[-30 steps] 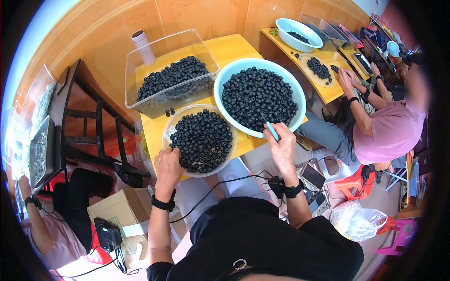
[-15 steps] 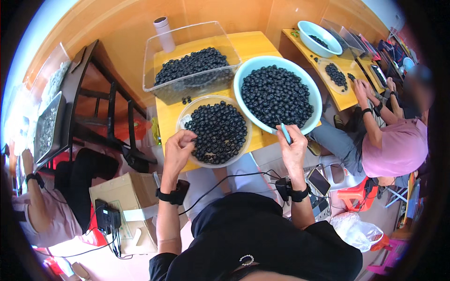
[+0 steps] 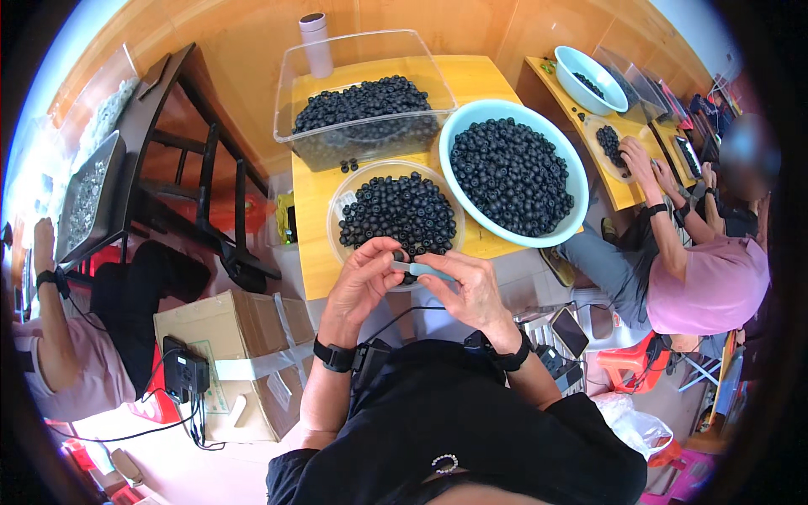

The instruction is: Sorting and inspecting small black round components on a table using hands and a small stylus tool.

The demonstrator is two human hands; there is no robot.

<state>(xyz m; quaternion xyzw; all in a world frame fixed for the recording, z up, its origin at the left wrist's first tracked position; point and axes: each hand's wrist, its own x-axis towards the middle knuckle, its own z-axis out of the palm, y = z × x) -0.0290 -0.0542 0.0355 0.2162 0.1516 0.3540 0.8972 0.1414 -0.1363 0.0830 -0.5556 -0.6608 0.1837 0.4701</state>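
Pinched a small black bead [image 3: 398,255] between thumb and fingers of the left hand [image 3: 360,282], with a grip nearly closed, over the near edge of the round clear dish [image 3: 362,174]. Held a slim light-blue-handled tool [image 3: 431,271] in the right hand [image 3: 471,290], with a closed grip about the handle, likewise at the dish's near edge. Pointed the tool's pale blade leftward, to the left fingertips; could not make out any contact or gap between blade and bead. Had a heap of black beads [image 3: 396,206] spread across the dish. Saw a clear rectangular bin [image 3: 337,150], partly filled with beads, just beyond the dish; a few loose beads [image 3: 349,166] near the dish's far edge; a pale blue basin [image 3: 581,181], heaped with beads, just right of the dish. Saw a yellow worktop [image 3: 316,261] under the dish, and a lidded bottle [image 3: 316,49] well beyond the dish.
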